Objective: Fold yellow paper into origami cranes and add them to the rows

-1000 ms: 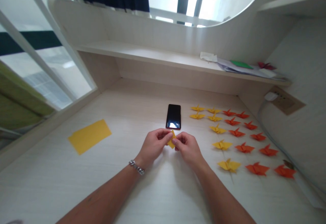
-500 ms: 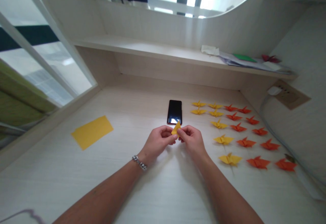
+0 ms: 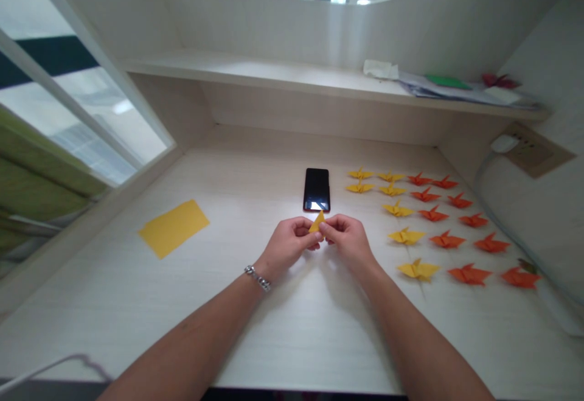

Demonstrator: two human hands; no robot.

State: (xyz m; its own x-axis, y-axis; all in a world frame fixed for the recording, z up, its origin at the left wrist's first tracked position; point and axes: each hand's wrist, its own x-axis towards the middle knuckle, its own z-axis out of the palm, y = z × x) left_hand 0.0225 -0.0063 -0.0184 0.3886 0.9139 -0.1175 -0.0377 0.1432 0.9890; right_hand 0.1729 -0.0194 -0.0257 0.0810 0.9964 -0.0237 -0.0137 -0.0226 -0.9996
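Observation:
Both my hands meet over the middle of the desk (image 3: pixel 255 340), pinching a small folded yellow paper (image 3: pixel 317 223). My left hand (image 3: pixel 288 244), with a metal bracelet on its wrist, grips the paper's left side. My right hand (image 3: pixel 347 240) grips its right side. The fingers of both are closed on it. A black phone (image 3: pixel 316 189) lies just beyond my hands. To the right, yellow paper cranes (image 3: pixel 405 235) and orange paper cranes (image 3: pixel 446 240) lie in rows.
A flat yellow paper sheet (image 3: pixel 174 228) lies at the left of the desk. A shelf (image 3: pixel 255 75) above holds papers (image 3: pixel 449 87) at its right end. A wall socket with a plug (image 3: pixel 504 143) and cable is on the right wall. Windows are on the left.
The folded yellow paper has turned from lying low between my fingers to pointing upward. My view has tilted down, and my hands have stayed together above the desk.

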